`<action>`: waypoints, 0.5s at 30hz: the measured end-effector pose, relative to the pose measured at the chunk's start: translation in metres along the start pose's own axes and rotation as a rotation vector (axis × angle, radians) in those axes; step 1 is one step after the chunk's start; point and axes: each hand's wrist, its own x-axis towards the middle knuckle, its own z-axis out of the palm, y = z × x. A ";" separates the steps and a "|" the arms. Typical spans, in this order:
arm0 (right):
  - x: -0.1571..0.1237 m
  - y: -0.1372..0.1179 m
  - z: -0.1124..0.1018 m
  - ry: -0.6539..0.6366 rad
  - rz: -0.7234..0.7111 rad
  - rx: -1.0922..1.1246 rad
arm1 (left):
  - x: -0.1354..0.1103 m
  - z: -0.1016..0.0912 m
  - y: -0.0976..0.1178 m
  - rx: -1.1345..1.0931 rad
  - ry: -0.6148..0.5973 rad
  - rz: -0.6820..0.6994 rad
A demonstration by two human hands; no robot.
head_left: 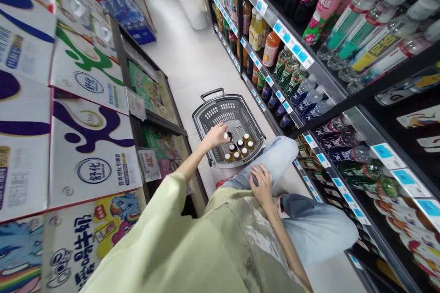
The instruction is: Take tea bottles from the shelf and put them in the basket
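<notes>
A shopper in a pale green top [178, 242] and light blue jeans [316, 226] crouches in a supermarket aisle, the left hand [216, 136] reaching down into a grey shopping basket [227, 97] on the pale floor [223, 66]. The left fingers are closed around a dark bottle [229, 137] with a white cap, held inside the basket near its left wall; whether its base touches the basket's bottom cannot be told. Just beside that hand, toward the shopper, a cluster of small white-capped bottles [240, 144] stands in the near right part of the basket, some dark and some amber. The right hand [261, 184], holding nothing, rests with loosely bent fingers on the jeans near the knee, outside the basket's near rim and well apart from the left hand. The clustered bottles lie between the two hands. To the right, drink shelves [292, 49] carry rows of bottles above blue-and-white price labels. To the left, white milk cartons [94, 144] with purple and green swirls are stacked beside the aisle. A white bin [191, 2] stands farther along the floor.
</notes>
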 end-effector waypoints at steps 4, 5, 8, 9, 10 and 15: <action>0.004 -0.003 0.001 0.028 -0.059 -0.102 | 0.025 0.067 -0.048 0.078 -0.122 -0.281; 0.005 -0.004 0.001 0.032 -0.069 -0.112 | 0.029 0.082 -0.056 0.081 -0.144 -0.323; 0.005 -0.004 -0.001 0.040 -0.087 -0.129 | 0.032 0.117 -0.076 0.072 -0.196 -0.414; 0.005 -0.004 -0.001 0.044 -0.091 -0.133 | 0.031 0.127 -0.081 0.065 -0.214 -0.447; 0.005 -0.004 -0.002 0.049 -0.096 -0.137 | 0.030 0.136 -0.086 0.057 -0.232 -0.480; 0.008 -0.007 -0.003 0.067 -0.136 -0.163 | 0.023 0.178 -0.096 0.001 -0.306 -0.608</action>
